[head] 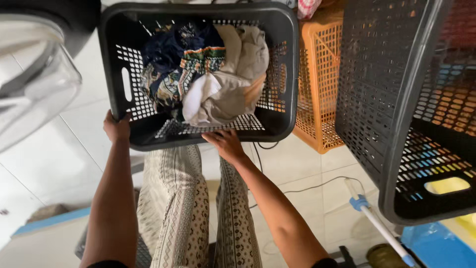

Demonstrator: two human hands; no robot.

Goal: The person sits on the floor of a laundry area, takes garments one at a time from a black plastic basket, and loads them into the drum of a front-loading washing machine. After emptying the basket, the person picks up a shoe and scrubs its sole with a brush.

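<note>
Left hand (117, 126) fingers curl over the black perforated plastic laundry basket (282, 74) rim; right hand (226, 144) fingers spread beneath — best kept level.

Left hand (117, 126) fingers hidden behind the black basket's (198, 140) rim; tall dark basket (382, 99) cut off at right.

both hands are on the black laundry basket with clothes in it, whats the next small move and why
Probably shift the right hand to a firmer hold. The left hand grips the black basket at its near left corner, but the right hand only lies flat on the near rim. The basket rests over the patterned trousers, with clothes heaped inside, so an even two-sided grip seems steadier.
</note>
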